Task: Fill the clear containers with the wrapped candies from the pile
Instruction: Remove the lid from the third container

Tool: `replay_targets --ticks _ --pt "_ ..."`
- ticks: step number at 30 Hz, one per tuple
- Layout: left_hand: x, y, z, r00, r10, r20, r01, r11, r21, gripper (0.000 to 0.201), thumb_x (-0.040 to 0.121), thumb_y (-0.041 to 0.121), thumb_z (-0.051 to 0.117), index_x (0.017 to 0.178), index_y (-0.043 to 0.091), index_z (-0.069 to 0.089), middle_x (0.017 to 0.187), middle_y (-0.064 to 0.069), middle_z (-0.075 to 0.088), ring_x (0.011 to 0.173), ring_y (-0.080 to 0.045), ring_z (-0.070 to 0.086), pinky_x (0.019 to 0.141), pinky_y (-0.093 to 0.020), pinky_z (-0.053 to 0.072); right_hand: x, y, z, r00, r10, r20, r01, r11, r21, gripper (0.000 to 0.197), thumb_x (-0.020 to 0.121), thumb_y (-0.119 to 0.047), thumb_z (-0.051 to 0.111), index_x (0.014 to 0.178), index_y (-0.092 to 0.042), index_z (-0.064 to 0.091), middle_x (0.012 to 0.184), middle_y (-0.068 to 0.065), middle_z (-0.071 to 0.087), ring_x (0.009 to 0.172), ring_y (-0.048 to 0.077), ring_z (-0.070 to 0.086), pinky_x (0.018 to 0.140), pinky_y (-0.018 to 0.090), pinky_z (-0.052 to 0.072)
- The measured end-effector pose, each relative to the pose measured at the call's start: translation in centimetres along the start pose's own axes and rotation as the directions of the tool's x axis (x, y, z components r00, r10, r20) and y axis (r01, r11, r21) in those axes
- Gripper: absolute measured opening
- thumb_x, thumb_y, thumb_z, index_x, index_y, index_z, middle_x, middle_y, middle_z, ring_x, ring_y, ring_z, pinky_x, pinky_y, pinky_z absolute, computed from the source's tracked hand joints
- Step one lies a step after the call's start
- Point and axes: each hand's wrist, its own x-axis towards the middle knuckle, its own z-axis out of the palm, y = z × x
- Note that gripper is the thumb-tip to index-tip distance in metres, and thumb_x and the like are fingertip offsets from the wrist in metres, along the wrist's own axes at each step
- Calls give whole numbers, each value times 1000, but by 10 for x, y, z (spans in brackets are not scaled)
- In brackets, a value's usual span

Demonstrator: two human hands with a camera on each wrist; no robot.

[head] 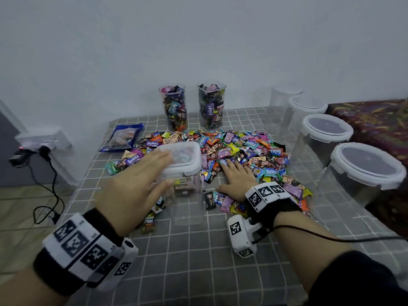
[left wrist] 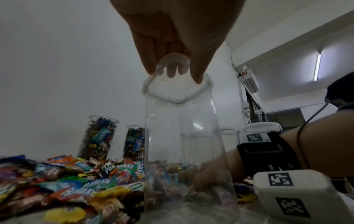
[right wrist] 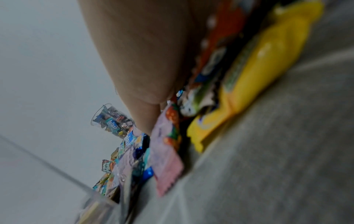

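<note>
A heap of wrapped candies covers the middle of the grey checked tablecloth. In front of it stands a tall clear container with a white lid on top; it looks empty. My left hand reaches over it. In the left wrist view, my left hand grips the lid by its near edge, fingers and thumb curled round it. My right hand lies flat on the candies just right of the container, fingers straight. Two lidless containers at the back are full of candies.
Several empty lidded clear containers line the right side. A blue bag lies at the back left. A power strip with a plug and cable sits off the table's left edge. The wall is close behind.
</note>
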Motion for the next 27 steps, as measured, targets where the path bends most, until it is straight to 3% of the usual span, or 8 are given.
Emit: replay_targets --ticks 7,10,13,17,19,21,23,27 --pt "5 9 9 996 53 -75 -52 999 9 38 90 28 53 116 4 64 123 -9 62 120 -15 53 106 -22 35 -6 -12 -5 997 64 -42 -58 990 131 76 92 -46 46 152 -20 7 160 5 -2 147 24 2 117 42 3" --pt "10 15 10 998 -1 -69 2 1000 16 37 86 30 57 114 7 67 119 -6 65 113 -19 60 100 -24 41 -9 -21 -11 984 46 -174 -7 975 221 66 92 -42 48 148 -16 25 157 6 18 144 24 15 116 45 14" --pt "10 22 8 999 -27 -48 26 999 -26 42 84 37 57 115 10 66 120 -4 64 114 -17 59 99 -25 41 -22 -29 -29 918 15 -397 141 922 360 40 94 -29 49 126 -6 52 127 12 53 120 29 48 97 40 40" --pt "8 21 0 981 -184 -70 169 969 -178 51 85 45 51 122 11 61 120 -2 63 112 -12 55 96 -23 41 -47 -41 -56 810 106 -577 290 783 550 27 98 -35 40 91 -15 57 89 4 64 88 25 59 79 38 45" --pt "12 19 -7 939 -341 -55 323 924 -206 53 85 50 44 126 18 56 108 6 64 98 -10 56 83 -25 45 -55 -47 -66 787 117 -606 359 711 604 27 99 -39 38 82 -23 53 80 1 63 81 23 60 78 40 47" --pt "21 16 -11 862 -505 32 498 837 -228 54 87 55 40 131 25 48 91 17 60 83 -7 56 72 -28 44 -60 -55 -73 801 84 -592 393 673 627 25 97 -43 39 91 -24 55 81 0 64 81 22 61 79 42 49" --pt "27 8 -6 782 -600 168 621 728 -290 49 93 52 41 134 27 41 84 11 60 78 -8 58 72 -34 47 -62 -61 -78 831 27 -555 385 693 610 29 95 -45 43 104 -21 55 86 -1 64 85 20 61 81 42 49" --pt "34 5 4 661 -644 385 741 481 -468 45 93 45 49 133 27 40 87 -2 62 80 -21 63 79 -50 52 -60 -66 -78 875 -15 -483 328 753 570 33 94 -40 49 117 -16 51 77 1 58 76 18 56 72 36 44"
